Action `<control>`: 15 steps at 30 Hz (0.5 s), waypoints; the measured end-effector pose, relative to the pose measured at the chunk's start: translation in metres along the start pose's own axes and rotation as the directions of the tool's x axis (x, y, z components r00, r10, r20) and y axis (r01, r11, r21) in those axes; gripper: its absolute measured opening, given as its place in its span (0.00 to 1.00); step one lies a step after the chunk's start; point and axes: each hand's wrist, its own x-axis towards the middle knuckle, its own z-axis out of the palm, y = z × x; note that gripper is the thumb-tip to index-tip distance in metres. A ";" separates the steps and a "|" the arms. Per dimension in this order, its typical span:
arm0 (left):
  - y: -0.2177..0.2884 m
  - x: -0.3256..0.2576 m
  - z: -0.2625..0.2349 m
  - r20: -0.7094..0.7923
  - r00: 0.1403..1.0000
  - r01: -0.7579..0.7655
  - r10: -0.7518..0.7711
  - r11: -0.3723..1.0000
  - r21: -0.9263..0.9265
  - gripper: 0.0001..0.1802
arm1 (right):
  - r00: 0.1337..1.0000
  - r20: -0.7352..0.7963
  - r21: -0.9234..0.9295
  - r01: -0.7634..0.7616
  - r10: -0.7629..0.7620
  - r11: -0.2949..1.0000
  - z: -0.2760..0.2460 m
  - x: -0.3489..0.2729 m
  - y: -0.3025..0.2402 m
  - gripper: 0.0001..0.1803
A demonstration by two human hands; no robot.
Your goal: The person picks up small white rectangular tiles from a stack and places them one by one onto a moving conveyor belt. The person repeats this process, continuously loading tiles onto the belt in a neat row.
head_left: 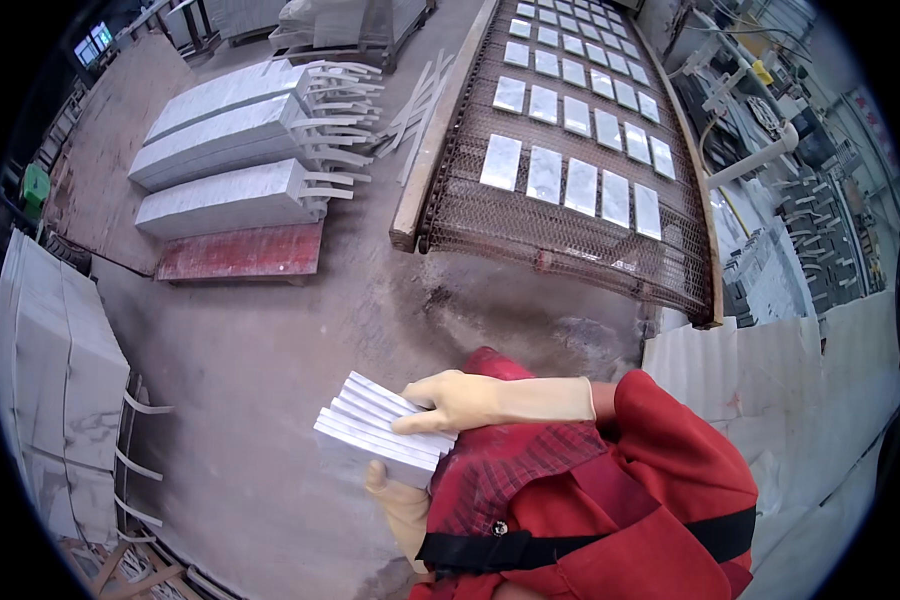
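A stack of several white marble tiles (378,430) sits between my two gloved hands, fanned slightly along its upper edges. Over its right end, my right hand (448,402) is closed with the thumb and fingers on the tile edges. From below, my left hand (400,505) grips the stack's lower side; only its thumb and part of the palm show, the other fingers being hidden behind the tiles and my clothes. Both hands wear cream rubber gloves. The stack is held in front of my red apron (530,465), tilted down to the right.
Ahead, rows of white tiles (544,175) lie on a wire-mesh conveyor (570,245) with wooden side rails. Strapped marble stacks (220,150) rest on a red pallet (240,253) at the left. Another wrapped stack (60,390) stands near left. Pale sheets (770,390) stand at right.
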 end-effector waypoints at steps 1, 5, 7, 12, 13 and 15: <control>-0.003 -0.011 0.004 0.015 1.000 0.026 -0.026 1.000 -0.011 0.64 | 1.000 -0.014 0.019 -0.009 0.009 1.000 0.003 -0.010 0.003 0.36; -0.017 -0.036 0.019 -0.004 0.991 0.130 -0.131 0.988 -0.088 0.57 | 0.980 -0.143 0.138 -0.122 0.142 0.983 0.008 -0.052 0.011 0.32; -0.027 -0.034 0.006 0.006 0.996 0.090 -0.090 0.996 0.008 0.54 | 0.955 -0.149 0.308 -0.203 0.258 0.930 -0.004 -0.081 0.014 0.30; -0.061 -0.030 0.007 -0.019 0.999 0.031 -0.030 0.997 0.077 0.52 | 0.745 -0.511 0.554 -0.096 0.429 0.827 -0.027 -0.140 0.096 0.24; -0.068 -0.029 0.012 0.020 0.998 0.063 -0.064 0.996 0.059 0.52 | 0.673 -0.582 0.566 -0.067 0.456 0.821 -0.036 -0.154 0.120 0.23; -0.088 -0.028 0.013 0.077 0.991 0.109 -0.113 0.993 0.044 0.53 | 0.568 -0.665 0.647 0.112 0.485 0.754 -0.059 -0.184 0.170 0.23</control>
